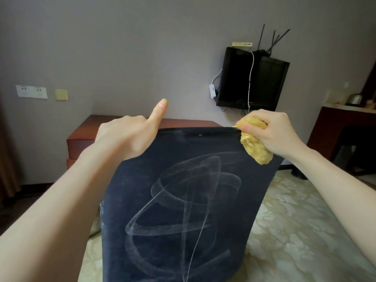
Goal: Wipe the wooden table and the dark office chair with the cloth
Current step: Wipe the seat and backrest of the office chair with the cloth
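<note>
The dark office chair stands right in front of me, its backrest facing me and streaked with pale swirling marks. My right hand grips a bunched yellow cloth and presses it against the backrest's top right corner. My left hand holds the top left corner of the backrest; one finger sticks straight up and the others are curled out of sight. The reddish wooden table stands behind the chair against the wall, mostly hidden by my left hand and the backrest.
A black wall-mounted screen with white cables and a router hangs at the right. A dark counter with a kettle stands far right. Wall sockets sit at the left. A patterned pale carpet covers the floor.
</note>
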### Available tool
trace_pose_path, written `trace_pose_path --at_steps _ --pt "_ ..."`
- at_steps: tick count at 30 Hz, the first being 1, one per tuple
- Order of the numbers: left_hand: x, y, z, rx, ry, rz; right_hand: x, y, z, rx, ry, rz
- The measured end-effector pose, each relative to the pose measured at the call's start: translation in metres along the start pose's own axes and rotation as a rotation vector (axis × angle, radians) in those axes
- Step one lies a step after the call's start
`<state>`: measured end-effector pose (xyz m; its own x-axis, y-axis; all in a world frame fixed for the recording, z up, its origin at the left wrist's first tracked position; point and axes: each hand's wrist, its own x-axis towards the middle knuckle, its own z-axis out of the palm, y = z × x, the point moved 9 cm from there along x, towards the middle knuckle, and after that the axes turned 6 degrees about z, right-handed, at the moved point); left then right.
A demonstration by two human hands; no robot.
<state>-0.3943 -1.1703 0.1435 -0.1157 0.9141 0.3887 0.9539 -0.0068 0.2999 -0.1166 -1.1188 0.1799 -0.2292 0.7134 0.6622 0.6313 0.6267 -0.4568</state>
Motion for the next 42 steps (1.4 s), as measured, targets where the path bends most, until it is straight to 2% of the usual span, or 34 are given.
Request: trace_pose_path --at_steps 5,9,13,15,18,21,28,38,42 --pt "-0.004 0.002 -0.001 0.002 -0.01 0.002 0.001 -0.074 0.046 -0.056 -0.141 -0.181" --pt "-0.005 0.002 -0.001 -0.002 -0.013 -0.022 0.001 -0.126 0.081 -0.147 -0.164 -0.322" --pt "-0.004 -0.002 0.0 -0.045 -0.037 -0.055 -0.003 -0.138 0.1 -0.33 -0.239 -0.382" --pt "-0.003 -0.004 -0.001 -0.047 -0.044 -0.066 -0.005 -0.131 0.1 -0.402 -0.284 -0.381" --pt "-0.003 0.001 -0.004 0.006 -0.034 -0.017 -0.005 -0.124 0.093 -0.44 -0.247 -0.354" --pt "-0.001 -0.001 -0.007 -0.069 0.03 -0.024 -0.005 -0.115 0.085 -0.366 -0.239 -0.304" --pt "0.0 -0.002 -0.005 -0.07 0.034 -0.039 -0.003 -0.074 0.052 -0.048 -0.244 -0.138" --pt "-0.007 0.004 -0.003 0.059 -0.05 -0.007 -0.003 -0.013 0.002 -0.058 -0.178 0.0" --pt "-0.011 0.003 -0.003 -0.001 -0.057 -0.066 -0.005 -0.027 0.017 0.02 -0.185 -0.056"
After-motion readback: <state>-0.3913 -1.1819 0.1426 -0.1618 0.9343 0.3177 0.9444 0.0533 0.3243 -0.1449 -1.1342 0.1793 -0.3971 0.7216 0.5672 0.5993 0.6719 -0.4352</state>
